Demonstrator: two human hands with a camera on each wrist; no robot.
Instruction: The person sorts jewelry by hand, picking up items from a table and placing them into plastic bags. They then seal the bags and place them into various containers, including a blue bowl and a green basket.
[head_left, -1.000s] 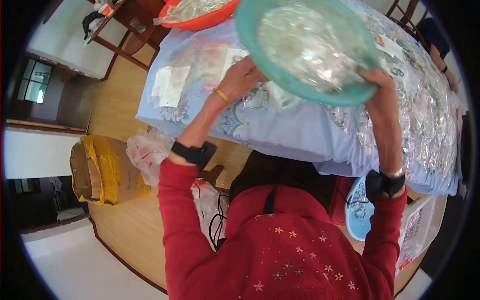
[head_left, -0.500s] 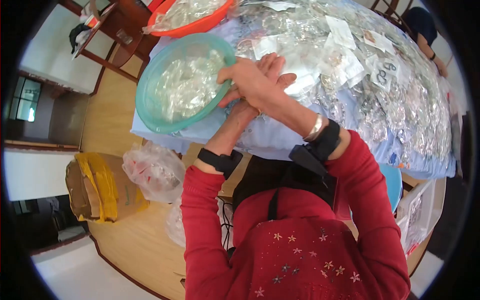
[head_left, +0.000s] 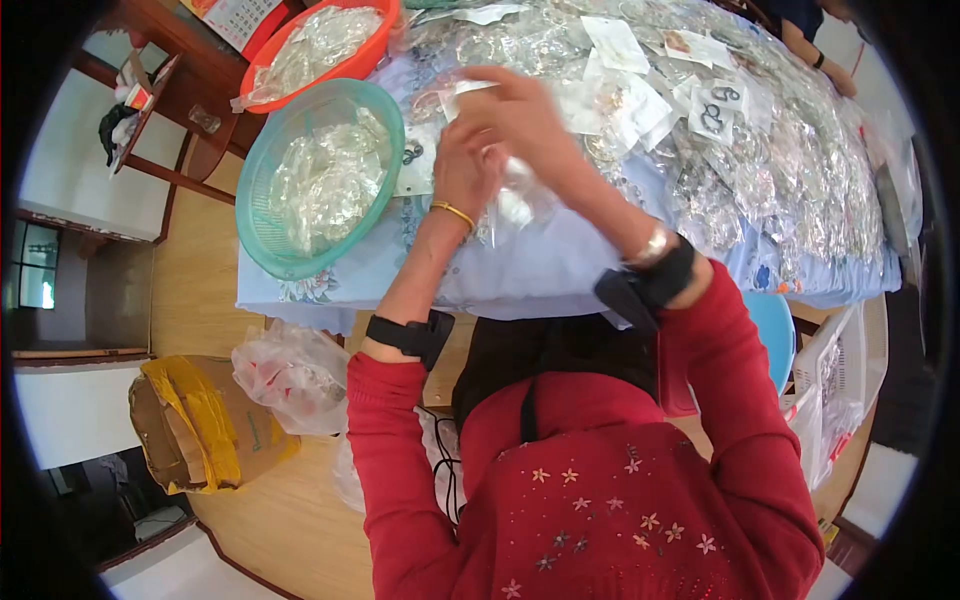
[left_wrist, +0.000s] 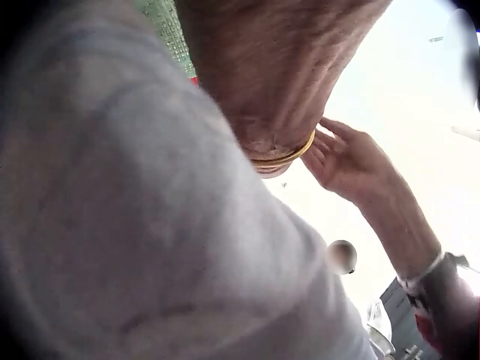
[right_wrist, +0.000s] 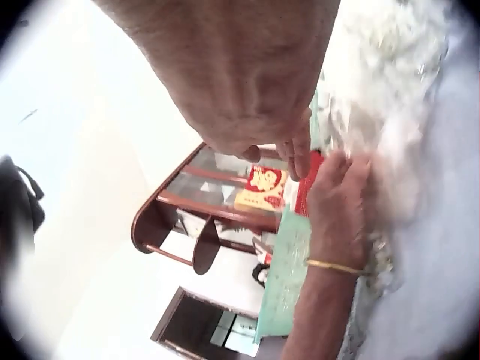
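Close together over the table are the two hands, the right one partly in front of the left in the head view. The left hand [head_left: 465, 168], with a yellow bangle at its wrist, is beside blurred clear plastic packets [head_left: 515, 205]; I cannot tell whether its fingers hold one. Blurred in the head view, the right hand [head_left: 530, 125] has loosely extended fingers [right_wrist: 301, 154] in the right wrist view and nothing visible in them. To the left stands a teal basin [head_left: 250, 190] holding shiny clear packets [head_left: 330, 180]; neither hand is on it.
An orange-red basin [head_left: 388, 30] with more packets stands behind the teal one. Heaped clear packets [head_left: 790, 190] cover the right of the blue tablecloth [head_left: 540, 270]. A cardboard box [head_left: 210, 420] and plastic bag [head_left: 290, 375] lie on the floor. Another person's arm [head_left: 815, 55] shows far right.
The teal basin went from being carried over the table's middle to the left side, beside the orange-red one. Both hands have let go of it and moved right, over the packets.
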